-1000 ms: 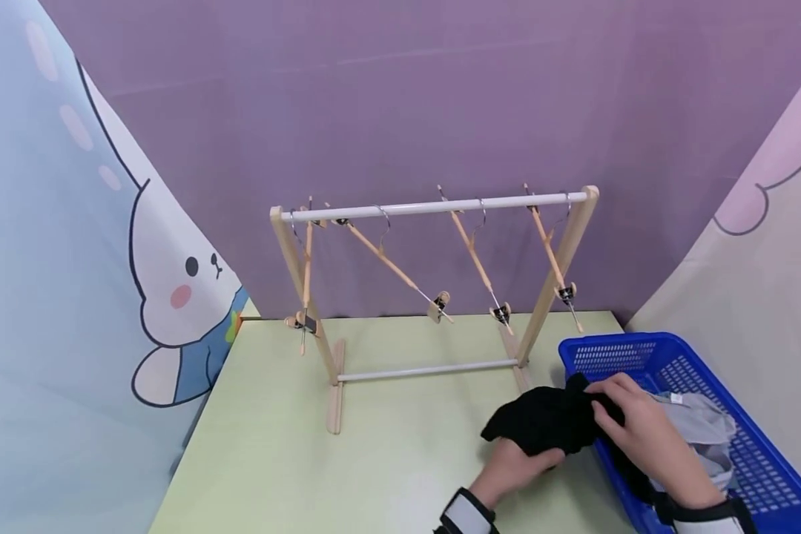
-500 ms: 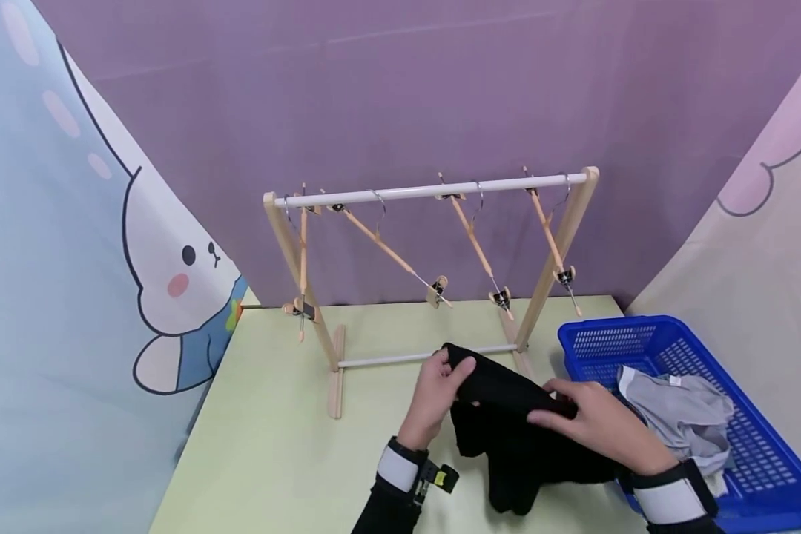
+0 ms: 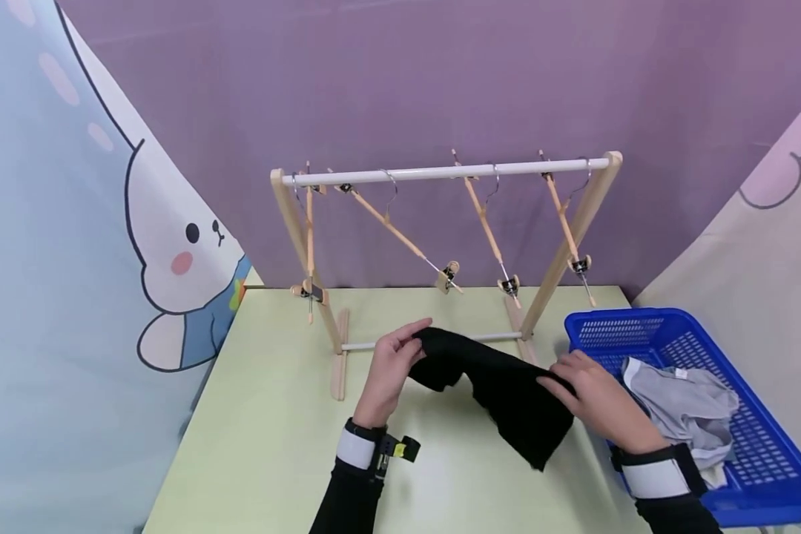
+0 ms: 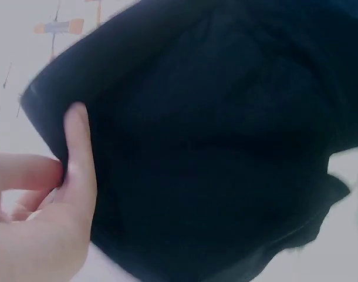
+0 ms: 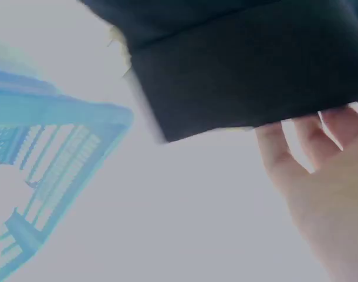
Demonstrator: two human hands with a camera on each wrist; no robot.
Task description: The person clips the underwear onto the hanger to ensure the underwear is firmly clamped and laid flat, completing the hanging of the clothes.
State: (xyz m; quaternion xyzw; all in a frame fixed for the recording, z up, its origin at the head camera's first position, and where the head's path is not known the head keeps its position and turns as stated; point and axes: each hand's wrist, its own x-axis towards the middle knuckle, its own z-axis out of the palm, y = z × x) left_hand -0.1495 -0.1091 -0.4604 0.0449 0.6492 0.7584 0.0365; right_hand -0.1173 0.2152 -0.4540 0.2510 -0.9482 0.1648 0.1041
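Observation:
A small black garment (image 3: 507, 382) hangs stretched between both hands above the table, with a notch in its lower edge and a longer part drooping on the right. My left hand (image 3: 390, 367) pinches its upper left corner; in the left wrist view the thumb (image 4: 80, 158) lies along the near face of the cloth. Its other end is held by my right hand (image 3: 597, 400) at the upper edge. The right wrist view shows a straight, wide band on the garment (image 5: 249, 70), with the fingers (image 5: 273, 147) partly hidden behind it.
Behind the garment stands a wooden rack (image 3: 574, 230) with a white top rail (image 3: 427, 173). Several clip hangers (image 3: 483, 222) dangle from it. At the right, a blue basket (image 3: 767, 437) holds grey clothing (image 3: 690, 408). Everything rests on a pale green table (image 3: 254, 445).
The black garment has come out of the basket side and moved left, in front of the rack. My hands have spread apart, opening the bunched cloth between them.

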